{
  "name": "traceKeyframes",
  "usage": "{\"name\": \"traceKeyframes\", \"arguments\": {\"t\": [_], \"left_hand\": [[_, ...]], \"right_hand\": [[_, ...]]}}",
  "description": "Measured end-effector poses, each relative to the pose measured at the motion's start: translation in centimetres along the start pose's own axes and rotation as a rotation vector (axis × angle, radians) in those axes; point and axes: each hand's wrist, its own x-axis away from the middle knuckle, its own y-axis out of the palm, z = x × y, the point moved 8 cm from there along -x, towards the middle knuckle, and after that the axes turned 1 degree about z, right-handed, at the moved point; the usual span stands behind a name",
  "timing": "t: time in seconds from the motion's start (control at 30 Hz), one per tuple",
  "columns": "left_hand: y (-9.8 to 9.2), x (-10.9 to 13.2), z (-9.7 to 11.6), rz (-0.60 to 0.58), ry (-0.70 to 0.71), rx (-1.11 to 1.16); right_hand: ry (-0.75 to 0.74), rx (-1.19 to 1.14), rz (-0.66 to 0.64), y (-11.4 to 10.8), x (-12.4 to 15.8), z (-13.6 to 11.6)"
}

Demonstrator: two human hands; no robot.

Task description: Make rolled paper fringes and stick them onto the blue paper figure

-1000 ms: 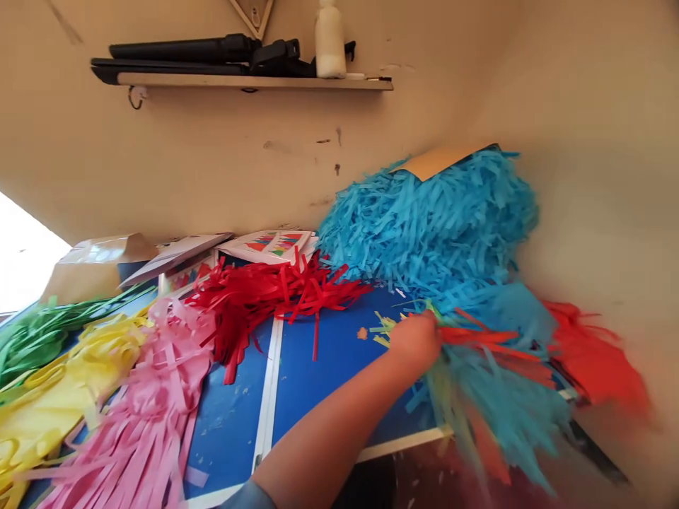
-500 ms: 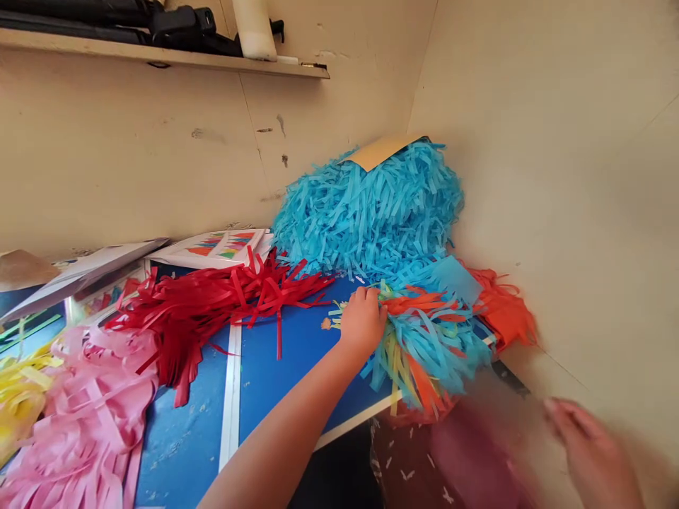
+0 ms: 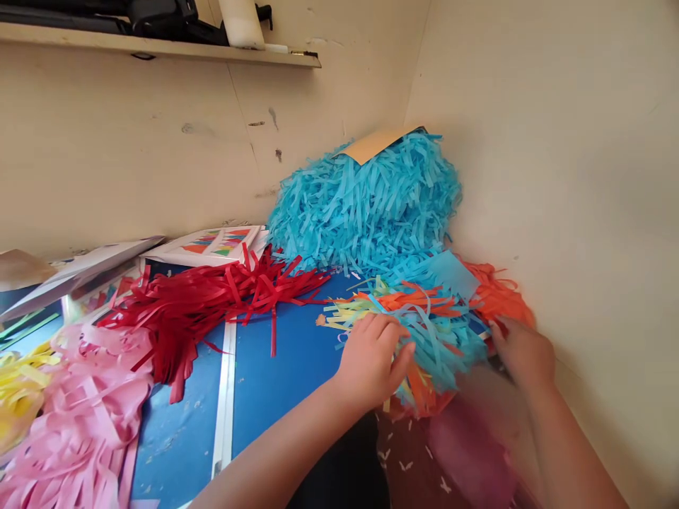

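Right hand (image 3: 525,353) moved inward | multicoloured streamers (image 3: 443,339) between it and left hand (image 3: 378,353)

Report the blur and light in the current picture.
Head view: the right hand looks slightly smeared, the left hand somewhat clearer; head view: the large light-blue paper-fringe pile is fairly crisp; head view: the flat blue tabletop looks paler toward the left, perhaps from sheen.

There is one multicoloured bundle (image 3: 445,343), one red bundle (image 3: 206,304) and one shelf (image 3: 95,39).
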Motion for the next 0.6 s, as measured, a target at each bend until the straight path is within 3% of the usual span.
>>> {"name": "traceKeyframes", "arguments": {"t": [0.1,0.23,0.4,0.6], "left_hand": [[-0.1,1.9,-0.2,-0.020,-0.017,0.029],[-0.2,3.6,-2.3,0.005,-0.121,-0.011],[1.4,5.5,-4.7,-0.081,-0.284,-0.094],[2.8,6.6,-4.6,-0.097,-0.247,-0.186]], "right_hand": [[-0.042,0.057,-0.030,-0.3,-0.2,-0.1],[-0.055,0.145,-0.059,-0.4,-0.3,-0.6],[-0.077,0.205,-0.099,-0.3,-0.6,-1.1],[-0.107,0.135,-0.136,-0.1,-0.6,-1.2]]}}
